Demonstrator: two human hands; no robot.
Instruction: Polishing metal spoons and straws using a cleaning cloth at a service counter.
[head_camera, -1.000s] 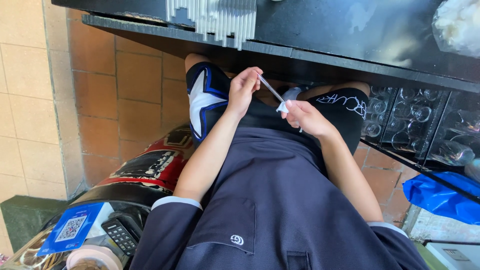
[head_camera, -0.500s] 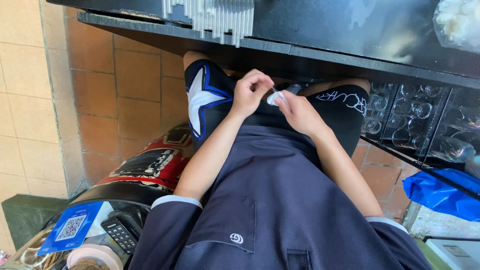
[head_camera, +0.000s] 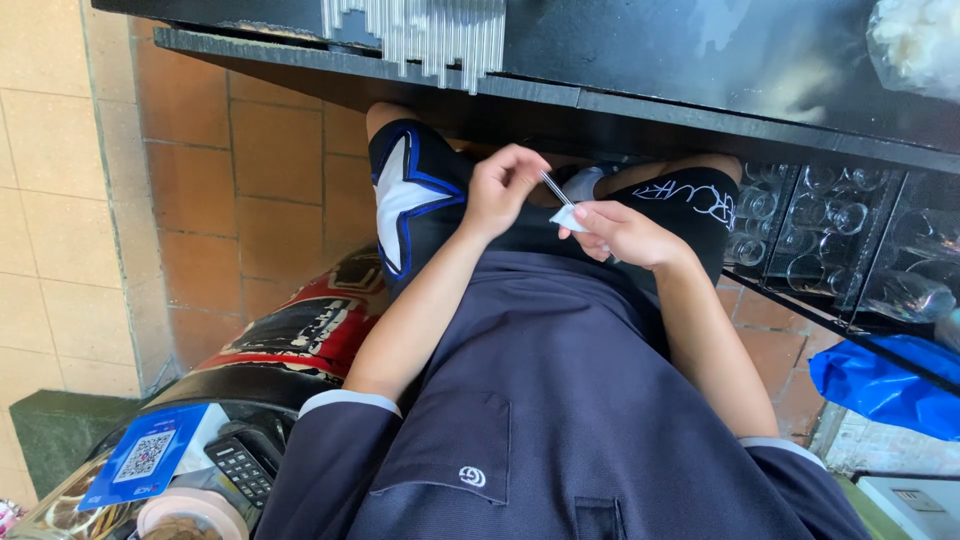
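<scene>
A: Just above the middle of the frame, there's the straw (head_camera: 556, 188), a thin clear stick slanting from upper left down to lower right, over the lap.

B: Which hand has it?

A: Both meet on it. The left hand (head_camera: 503, 188) sits on the upper-left end, fingers curled in close, thumb and forefinger pinched together there. The right hand (head_camera: 622, 236) is at the lower-right end, and it's nipping a small white wrap (head_camera: 568, 217) where the straw's lower end runs in.

B: So the long axis runs hand to hand?

A: Right, one hand at each end, the two near each other but not touching. The wrap sits lower right of the left-hand pinch, touching the right fingertips.

B: Any open fingers?

A: Hardly. Both hands are closed in tight; I can't tell how firmly the left really clamps the straw, it's so thin.

B: And around them?

A: Black shorts (head_camera: 420, 195) under the hands, a dark counter (head_camera: 640, 110) edge across the top, a bunch of clear straws (head_camera: 420, 35) hanging over it at upper middle, glasses (head_camera: 820, 215) racked at right.
</scene>
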